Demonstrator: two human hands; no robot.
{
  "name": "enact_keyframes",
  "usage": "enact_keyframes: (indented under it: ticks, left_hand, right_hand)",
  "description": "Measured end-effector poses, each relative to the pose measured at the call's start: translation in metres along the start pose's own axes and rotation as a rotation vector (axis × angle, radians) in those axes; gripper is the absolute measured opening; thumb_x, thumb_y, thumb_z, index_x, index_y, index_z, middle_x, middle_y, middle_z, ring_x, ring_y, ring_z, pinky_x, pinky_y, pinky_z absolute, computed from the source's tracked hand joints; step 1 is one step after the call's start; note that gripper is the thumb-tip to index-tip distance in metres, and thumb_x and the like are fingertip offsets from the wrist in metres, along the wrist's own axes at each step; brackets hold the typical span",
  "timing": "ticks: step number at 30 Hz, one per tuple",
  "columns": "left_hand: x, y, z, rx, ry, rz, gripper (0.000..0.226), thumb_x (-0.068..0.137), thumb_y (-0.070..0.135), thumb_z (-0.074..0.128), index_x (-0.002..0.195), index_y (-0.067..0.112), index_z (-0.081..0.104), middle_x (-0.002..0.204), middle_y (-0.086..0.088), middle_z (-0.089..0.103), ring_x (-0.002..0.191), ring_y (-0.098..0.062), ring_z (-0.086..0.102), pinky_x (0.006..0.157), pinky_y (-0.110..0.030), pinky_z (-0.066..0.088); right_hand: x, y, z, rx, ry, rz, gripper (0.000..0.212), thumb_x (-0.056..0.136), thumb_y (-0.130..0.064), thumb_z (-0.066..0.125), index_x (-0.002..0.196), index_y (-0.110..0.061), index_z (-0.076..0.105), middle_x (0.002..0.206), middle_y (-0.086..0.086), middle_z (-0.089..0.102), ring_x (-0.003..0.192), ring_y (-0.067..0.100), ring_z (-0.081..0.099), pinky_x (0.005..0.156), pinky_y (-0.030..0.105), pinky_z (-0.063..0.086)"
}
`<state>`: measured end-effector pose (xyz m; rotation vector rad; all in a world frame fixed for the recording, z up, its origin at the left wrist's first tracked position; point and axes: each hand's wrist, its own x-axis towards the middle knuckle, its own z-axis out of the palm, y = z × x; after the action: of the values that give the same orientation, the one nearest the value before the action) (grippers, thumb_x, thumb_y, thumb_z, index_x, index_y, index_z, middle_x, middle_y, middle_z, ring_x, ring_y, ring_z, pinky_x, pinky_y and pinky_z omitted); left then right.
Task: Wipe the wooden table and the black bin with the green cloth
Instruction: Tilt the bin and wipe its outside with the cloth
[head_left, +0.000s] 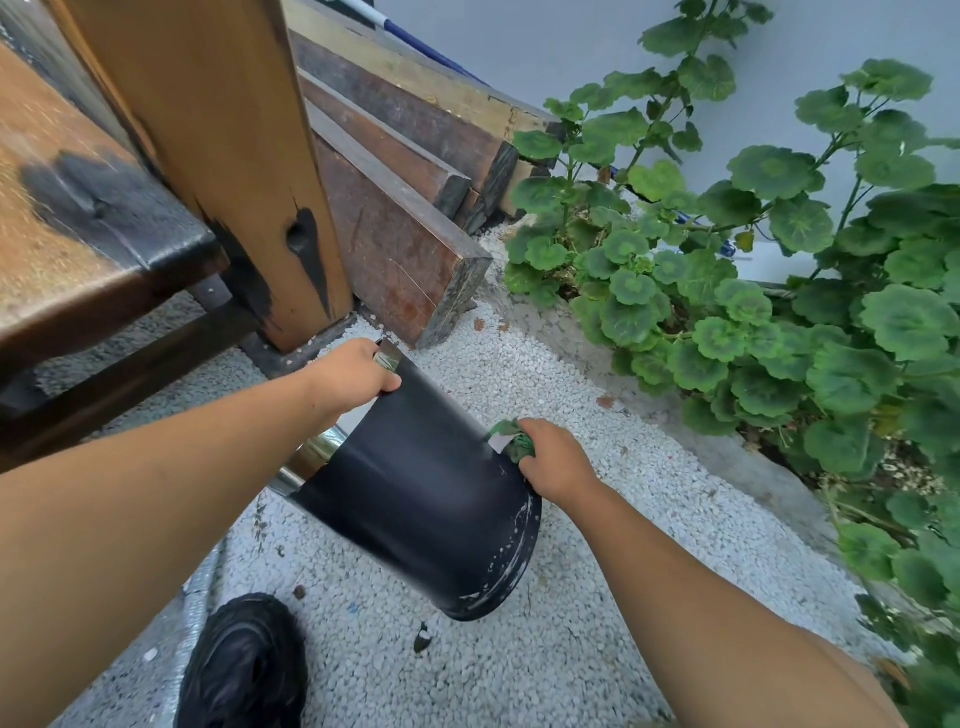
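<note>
Down at the centre, the round black plastic bin (421, 493) is tipped well off upright above the white gravel ground (571, 597), its scuffed, white-flecked base turned toward the lower right and its mouth toward the upper left. Whether any part of it touches the gravel cannot be told. A shiny metal band (306, 460) shows at the bin's lower-left side.

The left hand (353, 376) is closed over the bin's upper rim, thumb lying on the outer wall and fingers curled over the edge out of sight. The right hand (556, 462) is clenched around a bunched green cloth (511, 439), pressing it against the bin's side near the base; a pale patch on the cloth shows beside the thumb.

Below the bin a black shoe (241, 670) stands on the gravel, with a few dark leaf scraps lying near it. Up and to the left, the worn wooden table (67, 228) has a brownish top with a large black stain, and a thick yellow-brown wooden post (228, 156) stands just beside it. Dark wooden beams (400, 208) lie stacked behind the post along a pale wall (545, 47). At the right, a leafy green plant with round leaves (779, 270) grows from a bed edged in concrete.
</note>
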<state>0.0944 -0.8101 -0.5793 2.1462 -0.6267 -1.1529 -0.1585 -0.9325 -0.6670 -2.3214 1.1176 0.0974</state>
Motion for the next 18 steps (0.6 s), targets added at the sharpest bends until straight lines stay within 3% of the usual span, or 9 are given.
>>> enact_keyframes:
  ticks: [4, 8, 12, 16, 18]
  left_hand:
    - [0.001, 0.0, 0.001, 0.012, 0.044, 0.012, 0.059, 0.081, 0.015, 0.065, 0.136, 0.002, 0.049, 0.139, -0.019, 0.055, 0.121, -0.035, 0.057, 0.103, -0.044, 0.046]
    - [0.007, 0.001, 0.002, 0.056, 0.087, 0.021, 0.049, 0.088, 0.008, 0.063, 0.134, -0.005, 0.05, 0.133, -0.03, 0.053, 0.084, -0.03, 0.062, 0.07, -0.031, 0.045]
    - [0.011, -0.001, -0.001, 0.029, 0.1, 0.005, 0.055, 0.088, 0.006, 0.063, 0.139, -0.003, 0.046, 0.126, -0.026, 0.059, 0.076, -0.025, 0.057, 0.067, -0.031, 0.045]
    - [0.012, 0.0, 0.0, -0.011, 0.098, 0.001, 0.059, 0.089, 0.005, 0.063, 0.143, -0.004, 0.042, 0.106, -0.016, 0.063, 0.085, -0.028, 0.059, 0.072, -0.037, 0.046]
    - [0.01, 0.002, -0.001, -0.006, 0.103, -0.001, 0.056, 0.089, 0.005, 0.062, 0.141, -0.003, 0.043, 0.103, -0.015, 0.062, 0.078, -0.028, 0.059, 0.07, -0.036, 0.049]
  right_hand:
    - [-0.006, 0.0, -0.008, 0.111, 0.029, 0.058, 0.026, 0.081, -0.002, 0.058, 0.098, -0.018, 0.069, 0.081, 0.001, 0.065, 0.077, 0.025, 0.062, 0.058, 0.03, 0.041]
    - [-0.024, -0.002, -0.011, 0.15, 0.064, 0.041, 0.026, 0.079, -0.009, 0.061, 0.097, -0.023, 0.071, 0.081, -0.004, 0.066, 0.074, 0.02, 0.061, 0.052, 0.026, 0.036]
    - [-0.053, -0.006, -0.008, 0.179, 0.095, 0.022, 0.038, 0.08, -0.011, 0.063, 0.116, -0.022, 0.07, 0.097, -0.001, 0.064, 0.083, 0.019, 0.06, 0.068, 0.033, 0.05]
    - [-0.08, -0.008, -0.005, 0.19, 0.093, -0.016, 0.048, 0.08, -0.014, 0.064, 0.127, -0.022, 0.065, 0.108, -0.007, 0.062, 0.094, 0.014, 0.06, 0.081, 0.032, 0.052]
    - [-0.092, -0.011, -0.003, 0.2, 0.085, -0.027, 0.051, 0.08, -0.014, 0.064, 0.13, -0.021, 0.062, 0.113, -0.008, 0.059, 0.102, 0.013, 0.058, 0.087, 0.031, 0.051]
